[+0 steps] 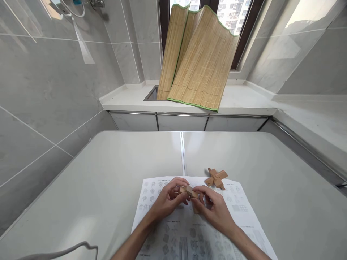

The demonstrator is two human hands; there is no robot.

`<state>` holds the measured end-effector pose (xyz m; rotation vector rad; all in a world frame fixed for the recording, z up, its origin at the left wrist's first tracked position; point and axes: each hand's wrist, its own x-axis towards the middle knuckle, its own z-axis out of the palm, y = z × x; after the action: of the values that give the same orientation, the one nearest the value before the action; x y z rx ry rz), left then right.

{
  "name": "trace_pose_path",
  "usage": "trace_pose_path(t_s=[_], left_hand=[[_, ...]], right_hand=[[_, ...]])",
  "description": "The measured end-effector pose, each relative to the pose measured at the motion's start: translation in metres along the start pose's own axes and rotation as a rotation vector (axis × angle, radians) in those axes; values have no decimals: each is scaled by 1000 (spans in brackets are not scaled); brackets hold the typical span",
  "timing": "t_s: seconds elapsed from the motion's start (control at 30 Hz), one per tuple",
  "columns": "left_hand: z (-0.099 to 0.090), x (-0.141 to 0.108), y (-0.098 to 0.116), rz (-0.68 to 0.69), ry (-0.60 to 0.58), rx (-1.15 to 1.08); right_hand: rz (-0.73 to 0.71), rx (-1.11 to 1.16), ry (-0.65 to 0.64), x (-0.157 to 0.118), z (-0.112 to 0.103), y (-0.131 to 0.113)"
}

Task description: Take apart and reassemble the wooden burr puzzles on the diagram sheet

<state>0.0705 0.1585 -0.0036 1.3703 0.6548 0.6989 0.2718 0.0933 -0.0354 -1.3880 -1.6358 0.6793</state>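
Observation:
Between both hands, over a printed sheet [176, 225], is a small cluster of wooden pieces [189, 190]. My left hand [171, 196] pinches its left side, with the fingers curled behind it. On the right side, my right hand [210, 204] grips it between thumb and fingers. Another wooden piece [195, 209] shows just below the cluster, partly hidden by my right hand. A crossed group of interlocked wooden pieces [216, 179] lies beyond my right hand, at the sheet's upper right edge. The sheet carries rows of small grey diagrams.
A white table [121, 155] with a centre seam bears the sheet. At its lower left is a grey curved cable or strap [73, 247]. A folded bamboo mat [200, 65] leans by the window on the white ledge [130, 103] behind the table.

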Motion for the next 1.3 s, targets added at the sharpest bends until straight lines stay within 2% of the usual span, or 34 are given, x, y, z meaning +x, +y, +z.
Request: trace_pose_path(t_s=[0.17,0.27,0.37,0.5,0.67,0.77,0.83,0.97,1.17,1.3], left_hand=[[-5,-2,1,42,-11,208],[-5,-2,4,136,22,346],[-3,-1,7,175,21,343],[-3,-2,8,149,-5,279],[-7,-3,6,106,37,271],[-6,-2,5,127,124,331],[-3,-1,4,136,195,413],[6,1,0,146,308,591],[5,2,-12,168,406,833],[2,2,-19,185,442,951]], right_hand=[[-133,-1,-22,-3,0,-4],[-135,31,-49,-3,0,-6],[-122,66,-83,-2,-1,-8],[-159,49,-87,-1,-1,-8],[-3,62,1,0,-4,1],[97,112,108,1,-8,8],[106,113,169,1,-11,11],[33,-36,190,-1,-14,14],[-208,-357,87,-6,-17,18],[-216,-408,37,-8,-15,20]])
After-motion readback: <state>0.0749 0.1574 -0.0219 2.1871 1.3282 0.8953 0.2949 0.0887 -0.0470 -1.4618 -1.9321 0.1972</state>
